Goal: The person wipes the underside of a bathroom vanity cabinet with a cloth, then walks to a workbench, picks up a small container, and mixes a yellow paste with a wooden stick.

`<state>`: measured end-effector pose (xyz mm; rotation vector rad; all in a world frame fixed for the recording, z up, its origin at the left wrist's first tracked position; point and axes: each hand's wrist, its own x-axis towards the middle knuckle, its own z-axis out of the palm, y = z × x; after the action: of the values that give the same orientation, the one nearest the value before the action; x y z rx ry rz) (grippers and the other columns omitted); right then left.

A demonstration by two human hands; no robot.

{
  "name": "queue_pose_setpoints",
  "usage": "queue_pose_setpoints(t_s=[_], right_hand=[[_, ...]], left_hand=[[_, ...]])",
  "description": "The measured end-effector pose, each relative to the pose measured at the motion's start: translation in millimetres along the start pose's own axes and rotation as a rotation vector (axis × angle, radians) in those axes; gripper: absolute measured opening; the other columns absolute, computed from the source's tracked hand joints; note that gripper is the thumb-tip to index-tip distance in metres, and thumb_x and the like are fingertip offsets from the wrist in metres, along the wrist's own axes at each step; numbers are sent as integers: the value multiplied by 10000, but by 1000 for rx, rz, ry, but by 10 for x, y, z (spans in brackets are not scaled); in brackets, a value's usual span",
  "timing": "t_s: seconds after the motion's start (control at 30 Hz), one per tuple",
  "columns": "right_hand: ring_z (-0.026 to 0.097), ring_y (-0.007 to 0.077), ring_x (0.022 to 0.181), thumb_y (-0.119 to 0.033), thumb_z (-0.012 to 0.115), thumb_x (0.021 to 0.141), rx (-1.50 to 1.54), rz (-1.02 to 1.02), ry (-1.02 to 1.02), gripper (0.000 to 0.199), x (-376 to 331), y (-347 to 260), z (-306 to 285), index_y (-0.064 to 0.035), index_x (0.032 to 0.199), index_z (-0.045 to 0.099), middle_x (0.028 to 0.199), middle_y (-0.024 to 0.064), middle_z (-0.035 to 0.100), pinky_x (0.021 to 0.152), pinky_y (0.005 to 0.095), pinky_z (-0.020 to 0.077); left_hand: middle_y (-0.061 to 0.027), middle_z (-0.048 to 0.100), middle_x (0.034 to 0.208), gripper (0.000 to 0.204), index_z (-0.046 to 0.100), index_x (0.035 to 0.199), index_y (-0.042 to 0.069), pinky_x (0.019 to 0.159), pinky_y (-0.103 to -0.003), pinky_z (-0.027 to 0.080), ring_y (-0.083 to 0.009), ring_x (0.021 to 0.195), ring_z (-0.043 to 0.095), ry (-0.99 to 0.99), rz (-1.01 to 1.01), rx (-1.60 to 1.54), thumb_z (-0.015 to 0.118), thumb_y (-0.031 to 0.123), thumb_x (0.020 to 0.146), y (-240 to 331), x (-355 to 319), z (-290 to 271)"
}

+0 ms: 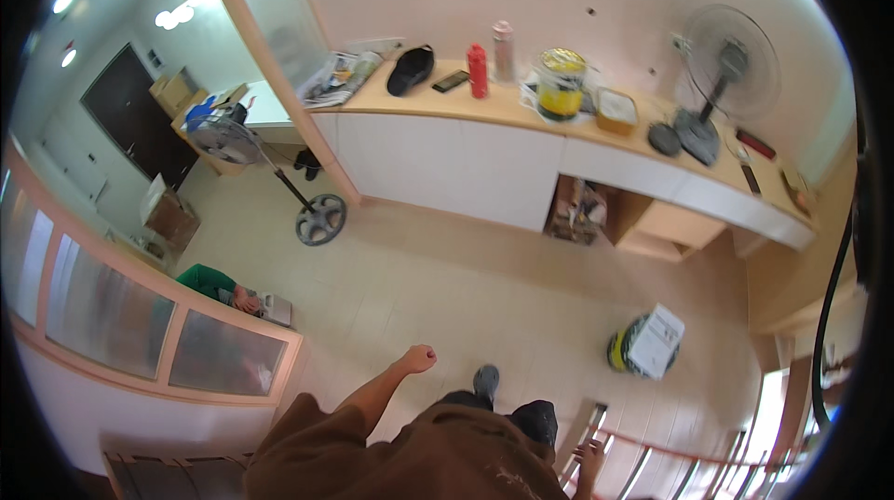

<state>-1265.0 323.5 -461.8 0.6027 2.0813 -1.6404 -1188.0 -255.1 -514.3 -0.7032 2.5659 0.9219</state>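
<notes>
My left hand [420, 358] hangs out in front of my brown shirt, its fingers curled into a loose fist. Nothing shows in it, and it touches nothing. Low on the right, my right hand [589, 454] has its fingers slightly bent and apart, with no object seen in them. Beside it stretches a metal ladder [639, 473] with reddish rails; whether the fingers touch it I cannot tell. Between the hands one grey shoe [486, 380] shows on the tiled floor [419, 277]. Ahead on the right stands a bucket [618, 351] with a white sheet-like box [657, 342] on top.
A long counter [507, 106] carries a red bottle [478, 71], a yellow tub [561, 86], a black cap [411, 70] and a desk fan [731, 62]. A standing fan [321, 219] is on the left. Behind a low glazed partition [228, 351], another person's hand [247, 301] and green clothing show.
</notes>
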Motion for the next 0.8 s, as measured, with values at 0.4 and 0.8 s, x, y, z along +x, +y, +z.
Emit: queue_pose_setpoints(t_s=[0.4, 0.8], right_hand=[[681, 227, 661, -220, 600, 909, -714, 185, -665, 267, 3162, -1264, 808, -40, 1103, 570, 812, 153, 682, 558, 340, 543], [663, 181, 651, -142, 638, 849, -885, -624, -798, 220, 4568, -4332, 5265, 31, 977, 684, 741, 110, 690, 618, 315, 537]], left_hand=[[-200, 717, 862, 337, 725, 945, 27, 803, -432, 555, -357, 830, 702, 299, -745, -345, 612, 301, 785, -234, -92, -26], [-157, 689, 970, 578, 601, 1224, 56, 729, -352, 585, -238, 832, 691, 684, -1108, -916, 802, 154, 692, -329, 916, -587]])
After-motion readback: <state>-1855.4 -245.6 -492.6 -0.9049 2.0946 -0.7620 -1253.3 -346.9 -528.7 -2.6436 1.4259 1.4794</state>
